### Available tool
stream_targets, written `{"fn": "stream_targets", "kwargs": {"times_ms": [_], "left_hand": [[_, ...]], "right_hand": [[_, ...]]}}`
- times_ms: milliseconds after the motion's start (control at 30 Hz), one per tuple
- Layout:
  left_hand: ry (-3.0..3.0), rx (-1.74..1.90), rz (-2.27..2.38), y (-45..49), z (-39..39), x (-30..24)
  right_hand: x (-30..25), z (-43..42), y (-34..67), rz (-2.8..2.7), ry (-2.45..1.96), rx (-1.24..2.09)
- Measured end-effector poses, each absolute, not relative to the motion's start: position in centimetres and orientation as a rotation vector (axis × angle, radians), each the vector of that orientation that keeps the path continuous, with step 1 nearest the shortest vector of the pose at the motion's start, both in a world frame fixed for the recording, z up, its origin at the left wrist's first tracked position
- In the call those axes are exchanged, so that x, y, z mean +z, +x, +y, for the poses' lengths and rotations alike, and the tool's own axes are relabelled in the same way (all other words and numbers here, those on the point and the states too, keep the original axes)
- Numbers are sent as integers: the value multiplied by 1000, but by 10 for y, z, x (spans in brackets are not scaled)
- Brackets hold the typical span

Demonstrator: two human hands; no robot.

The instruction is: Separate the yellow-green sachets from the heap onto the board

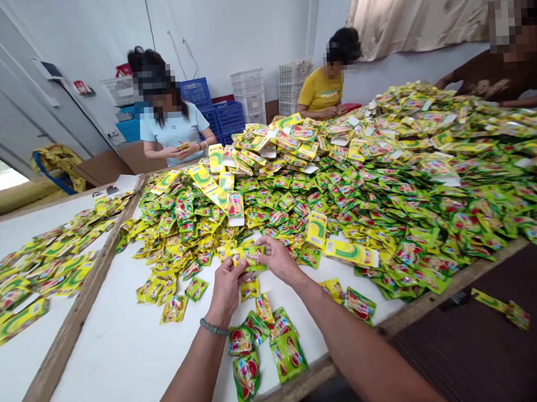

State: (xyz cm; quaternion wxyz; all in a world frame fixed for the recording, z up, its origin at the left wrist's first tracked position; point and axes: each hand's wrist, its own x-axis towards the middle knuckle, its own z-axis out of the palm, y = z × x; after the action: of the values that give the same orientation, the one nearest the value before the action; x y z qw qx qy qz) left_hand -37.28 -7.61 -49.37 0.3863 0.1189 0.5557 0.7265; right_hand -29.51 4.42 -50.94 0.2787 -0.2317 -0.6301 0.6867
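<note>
Left hand (230, 280): pinches the yellow-green packet (255, 260)
Right hand (276, 259): grips its other end
Packet: above the white table (136, 340), beside the heap (349, 203)
Edge: loose sachets (246, 375) could drop if the left forearm (194, 373) sweeps them

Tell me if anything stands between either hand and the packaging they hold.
Nothing visible does: the left hand and right hand both have fingers on the yellow-green packaging. Loose packets lie nearer the person, outside that grip.
</note>
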Motion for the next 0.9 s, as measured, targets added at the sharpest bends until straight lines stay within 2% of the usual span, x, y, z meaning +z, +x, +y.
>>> {"fn": "stream_targets", "kwargs": {"times_ms": [100, 233, 367, 500, 533, 600, 700, 833, 900], "left_hand": [[284, 1822, 1390, -376, -76, -495], [266, 1832, 1349, -378, -76, -497], [299, 1724, 1439, -380, -80, -493], [336, 1643, 1569, -385, -87, -492], [331, 1629, 1593, -385, -89, -493], [309, 1609, 1628, -385, -90, -496], [333, 1594, 1628, -381, -88, -498], [489, 1623, 1682, -373, -83, -491], [596, 1662, 1744, -371, -81, -487]], "right_hand": [[-509, 41, -293, -1634, -646, 1906], [-501, 34, -287, -1818, -532, 1959], [-486, 53, -278, -1855, -832, 1465], [-483, 104, -252, -1472, -1201, 779], [-487, 117, -244, -1413, -1285, 706], [-496, 139, -232, -1385, -1442, 721], [-508, 153, -226, -1468, -1486, 921], [-504, 131, -241, -1496, -1257, 1118], [-498, 106, -255, -1495, -1027, 1369]]}}
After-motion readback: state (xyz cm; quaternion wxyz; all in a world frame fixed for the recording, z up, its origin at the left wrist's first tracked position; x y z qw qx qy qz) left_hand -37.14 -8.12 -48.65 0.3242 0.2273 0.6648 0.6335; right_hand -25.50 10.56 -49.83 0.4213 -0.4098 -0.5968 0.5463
